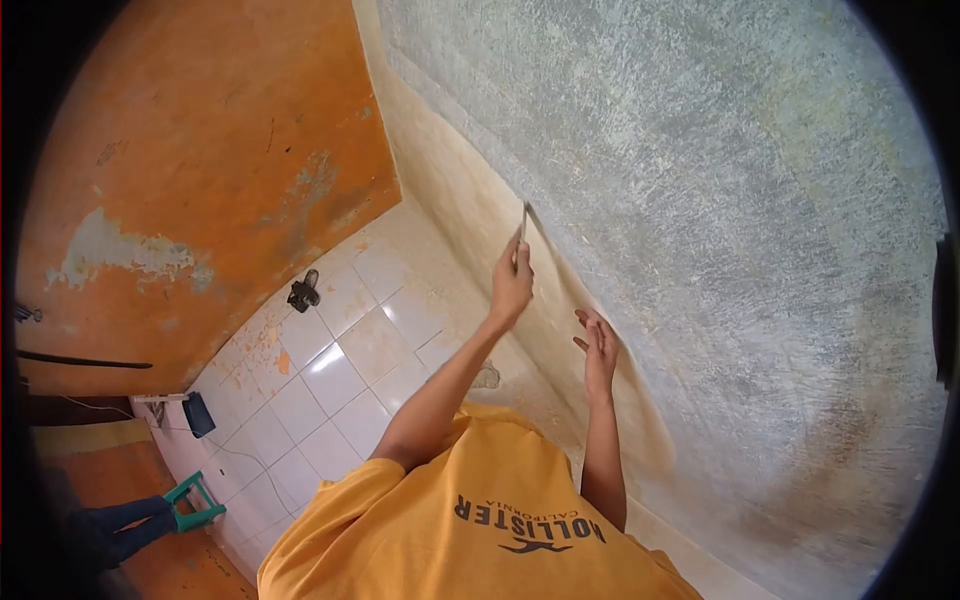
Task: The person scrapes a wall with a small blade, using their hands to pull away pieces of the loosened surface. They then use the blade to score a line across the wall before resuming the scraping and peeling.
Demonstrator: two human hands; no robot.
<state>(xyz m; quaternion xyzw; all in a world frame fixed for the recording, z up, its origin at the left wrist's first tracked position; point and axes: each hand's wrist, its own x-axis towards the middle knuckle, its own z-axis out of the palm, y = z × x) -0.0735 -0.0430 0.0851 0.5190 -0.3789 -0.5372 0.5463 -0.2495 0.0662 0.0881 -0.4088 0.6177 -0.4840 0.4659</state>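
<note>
Your left hand is closed around a thin scraper, pinching it between the thumb and fingers. The scraper points away from you, its far tip up against the wall, right where the rough grey-white surface meets the smooth cream band below it. The blade shows nearly edge-on, so you cannot tell its full shape from here.

Your right hand grips nothing: its fingers are loosely spread and bent beside the wall, nearer to your body and to the right of the left hand. You cannot tell whether its fingertips touch the wall. Both of your arms reach forward from a yellow shirt with dark lettering across the chest.

To your left, an orange wall with pale, peeled patches meets the cream band at a corner. Between them and you lies a floor of pale tiles, scattered with orange flakes. A crumpled-looking black object rests on it near the orange wall. Farther left you have a dark blue item, a green stool and, just beside the stool, 2 legs in blue jeans.
</note>
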